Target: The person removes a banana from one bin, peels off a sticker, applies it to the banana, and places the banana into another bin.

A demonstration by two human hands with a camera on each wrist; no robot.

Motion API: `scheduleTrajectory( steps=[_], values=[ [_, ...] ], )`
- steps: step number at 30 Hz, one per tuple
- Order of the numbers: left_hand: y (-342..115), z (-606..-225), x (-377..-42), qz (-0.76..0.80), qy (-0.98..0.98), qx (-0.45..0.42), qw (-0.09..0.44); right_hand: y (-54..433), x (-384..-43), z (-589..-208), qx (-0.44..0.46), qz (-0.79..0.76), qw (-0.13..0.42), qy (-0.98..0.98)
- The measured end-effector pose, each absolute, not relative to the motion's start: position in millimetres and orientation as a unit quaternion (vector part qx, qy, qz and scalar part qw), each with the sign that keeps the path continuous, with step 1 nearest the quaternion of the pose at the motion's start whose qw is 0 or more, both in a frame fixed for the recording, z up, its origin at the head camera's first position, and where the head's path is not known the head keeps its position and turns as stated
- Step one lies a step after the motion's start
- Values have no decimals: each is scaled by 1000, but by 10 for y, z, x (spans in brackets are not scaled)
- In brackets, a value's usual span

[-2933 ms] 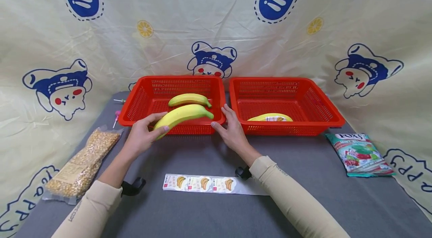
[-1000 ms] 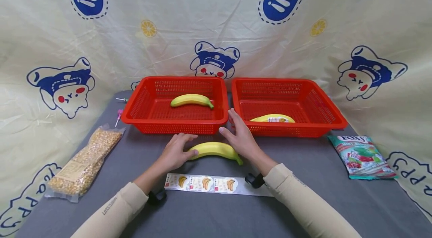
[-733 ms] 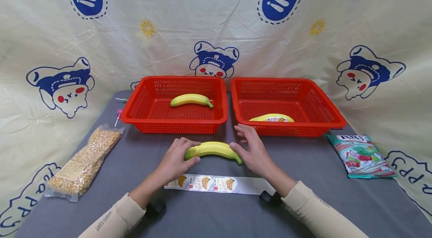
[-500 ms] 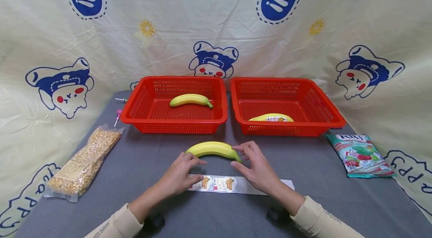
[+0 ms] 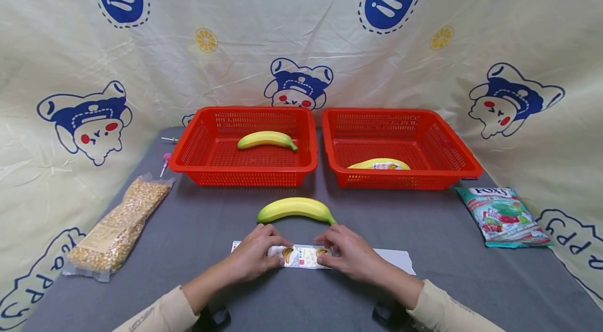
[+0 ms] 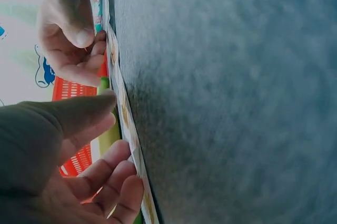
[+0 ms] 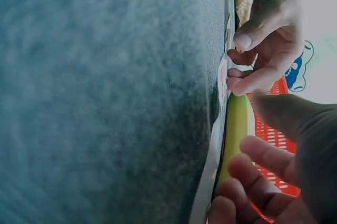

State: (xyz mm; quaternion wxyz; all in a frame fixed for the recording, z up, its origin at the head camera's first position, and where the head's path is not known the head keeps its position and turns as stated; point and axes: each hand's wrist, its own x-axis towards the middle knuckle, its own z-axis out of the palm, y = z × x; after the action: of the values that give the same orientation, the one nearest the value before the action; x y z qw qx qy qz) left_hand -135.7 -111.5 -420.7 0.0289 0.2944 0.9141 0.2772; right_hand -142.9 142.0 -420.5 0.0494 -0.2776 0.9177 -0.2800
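A strip of banana stickers (image 5: 307, 257) lies flat on the grey cloth in front of me, its white tail to the right. My left hand (image 5: 254, 253) is over the strip's left part, loosely bent fingers right at its surface and thumb apart from them. Over its right part is my right hand (image 5: 350, 253), posed much the same, fingertips close to the paper in the right wrist view (image 7: 231, 176). Both hands hide parts of the strip. Just beyond them a yellow banana (image 5: 297, 207) lies on the cloth, stem to the right.
Two red baskets stand behind: the left basket (image 5: 245, 176) holds a banana (image 5: 266, 139), the right basket (image 5: 395, 180) a banana with a sticker (image 5: 386, 165). A bag of corn kernels (image 5: 120, 227) lies left, a candy bag (image 5: 504, 217) right. A pink-topped item (image 5: 166, 159) is beside the left basket.
The left hand lifted a banana from the left basket, laid it on the cloth and let go. Both hands then came back toward me, down to the sticker strip.
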Motion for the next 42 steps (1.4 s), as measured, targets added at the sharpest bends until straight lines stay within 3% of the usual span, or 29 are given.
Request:
scheduleTrajectory(
  steps=[20, 31, 42],
  values=[
    [-1074, -4269, -1305, 268, 914, 305, 8, 1475, -1458, -4281, -334, -192, 22, 923],
    [-1063, -4266, -1294, 269, 915, 302, 7, 1448, -1458, -4262, -296, -219, 71, 927],
    [-1056, -4275, -1295, 266, 916, 299, -5, 1463, -1460, -4285, -331, -224, 37, 916]
  ],
)
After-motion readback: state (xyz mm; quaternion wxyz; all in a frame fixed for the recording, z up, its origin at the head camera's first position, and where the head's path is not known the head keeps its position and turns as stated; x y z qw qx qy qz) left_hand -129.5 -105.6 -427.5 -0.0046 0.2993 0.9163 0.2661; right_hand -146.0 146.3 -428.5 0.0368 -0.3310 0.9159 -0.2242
